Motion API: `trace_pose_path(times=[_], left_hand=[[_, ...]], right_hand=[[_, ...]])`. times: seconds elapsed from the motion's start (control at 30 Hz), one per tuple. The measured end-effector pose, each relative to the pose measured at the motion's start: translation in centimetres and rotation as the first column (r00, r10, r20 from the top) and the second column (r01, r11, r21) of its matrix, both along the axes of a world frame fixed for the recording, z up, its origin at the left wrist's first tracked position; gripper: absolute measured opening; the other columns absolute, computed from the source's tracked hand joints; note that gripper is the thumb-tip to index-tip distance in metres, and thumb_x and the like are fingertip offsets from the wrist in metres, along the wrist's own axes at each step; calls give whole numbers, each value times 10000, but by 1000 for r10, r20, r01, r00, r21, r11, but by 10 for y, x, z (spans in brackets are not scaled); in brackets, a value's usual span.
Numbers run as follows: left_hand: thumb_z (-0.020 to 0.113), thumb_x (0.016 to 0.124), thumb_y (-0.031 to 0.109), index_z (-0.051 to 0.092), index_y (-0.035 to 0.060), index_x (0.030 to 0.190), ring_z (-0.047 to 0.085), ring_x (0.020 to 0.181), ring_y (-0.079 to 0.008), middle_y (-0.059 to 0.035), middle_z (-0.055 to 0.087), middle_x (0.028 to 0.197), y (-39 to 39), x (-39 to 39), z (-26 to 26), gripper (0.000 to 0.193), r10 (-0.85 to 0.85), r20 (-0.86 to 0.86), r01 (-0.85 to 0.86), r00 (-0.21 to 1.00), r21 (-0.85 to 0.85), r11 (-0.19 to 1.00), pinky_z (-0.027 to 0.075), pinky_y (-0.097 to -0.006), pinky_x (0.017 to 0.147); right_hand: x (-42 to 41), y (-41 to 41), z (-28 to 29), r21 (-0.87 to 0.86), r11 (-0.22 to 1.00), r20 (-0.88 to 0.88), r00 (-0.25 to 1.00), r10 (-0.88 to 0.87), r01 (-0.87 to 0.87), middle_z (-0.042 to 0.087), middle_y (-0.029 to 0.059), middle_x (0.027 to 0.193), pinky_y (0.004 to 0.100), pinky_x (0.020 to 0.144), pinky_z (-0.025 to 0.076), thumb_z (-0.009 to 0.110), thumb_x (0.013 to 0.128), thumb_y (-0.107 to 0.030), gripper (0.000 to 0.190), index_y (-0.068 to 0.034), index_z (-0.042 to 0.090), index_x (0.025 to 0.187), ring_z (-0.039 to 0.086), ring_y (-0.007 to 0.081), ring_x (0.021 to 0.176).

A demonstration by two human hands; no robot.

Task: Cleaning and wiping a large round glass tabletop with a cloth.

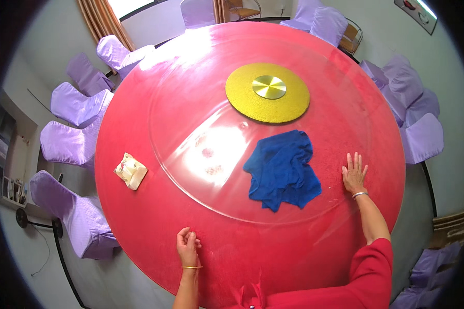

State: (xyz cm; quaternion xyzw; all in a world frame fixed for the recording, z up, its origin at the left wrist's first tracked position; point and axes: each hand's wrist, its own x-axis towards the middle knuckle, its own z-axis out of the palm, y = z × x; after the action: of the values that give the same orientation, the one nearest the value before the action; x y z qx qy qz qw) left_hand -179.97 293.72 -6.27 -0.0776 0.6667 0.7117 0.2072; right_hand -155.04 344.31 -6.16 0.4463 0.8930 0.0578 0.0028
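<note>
My right hand (355, 175) is pressed flat, fingers spread, near the right rim of a large round clear glass disc (332, 116) on the red-covered round table (127, 112). A silver bracelet circles that wrist. Over the red surface, short of the disc's near rim, my left hand (188, 245) is loosely curled, with nothing visible in it and a gold bangle on the wrist. Between the hands and farther in, a crumpled blue cloth (284, 170) lies on the glass, apart from both. Beyond it is a round gold plate (243, 94) with a shiny metal centre.
A cream soft packet (131, 172) bearing print lies at the table's left. Chairs in lilac covers (77, 143) stand around the table, several stacked or crowded together at the right (421, 139). Gold-brown curtains (104, 23) hang by the window. Strong light reflects off the glass.
</note>
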Motion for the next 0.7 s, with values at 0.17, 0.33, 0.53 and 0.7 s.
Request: trace_pose_path(times=[0.17, 0.33, 0.53, 0.7], left_hand=[[557, 885, 89, 493, 36, 1104, 507, 604, -49, 2, 503, 781, -2, 0, -2, 234, -11, -7, 11, 1000, -17, 1000, 433, -175, 487], [567, 880, 96, 497, 33, 1097, 505, 592, -50, 3, 502, 764, -1, -1, -1, 237, 5, -37, -5, 999, 1, 1000, 432, -178, 476], [569, 880, 99, 503, 40, 1091, 507, 582, -48, 4, 513, 767, -8, 2, -3, 229, 3, -35, -4, 999, -13, 1000, 434, -171, 478], [569, 877, 100, 500, 29, 1093, 506, 610, -51, 7, 505, 771, -7, 7, 0, 238, -6, 10, 6, 1000, 0, 1000, 438, -185, 499]], right_hand=[[-21, -34, -9, -15, 999, -83, 996, -37, 36, 165, 169, 1480, 609, 1047, 137, 453, 899, -337, 593, -101, 262, 1408, 127, 333, 1378], [-38, -67, -16, -21, 995, -147, 985, 96, -100, 177, 171, 1477, 600, 1049, 132, 445, 903, -332, 595, -86, 255, 1410, 132, 332, 1378], [-16, -65, -22, -36, 998, -208, 977, 39, -48, 181, 161, 1480, 587, 1058, 123, 425, 912, -340, 578, -89, 267, 1408, 119, 321, 1384], [14, -39, -22, 3, 970, -235, 943, -237, 244, 176, 160, 1481, 619, 1036, 150, 438, 913, -350, 567, -125, 277, 1407, 125, 333, 1379]])
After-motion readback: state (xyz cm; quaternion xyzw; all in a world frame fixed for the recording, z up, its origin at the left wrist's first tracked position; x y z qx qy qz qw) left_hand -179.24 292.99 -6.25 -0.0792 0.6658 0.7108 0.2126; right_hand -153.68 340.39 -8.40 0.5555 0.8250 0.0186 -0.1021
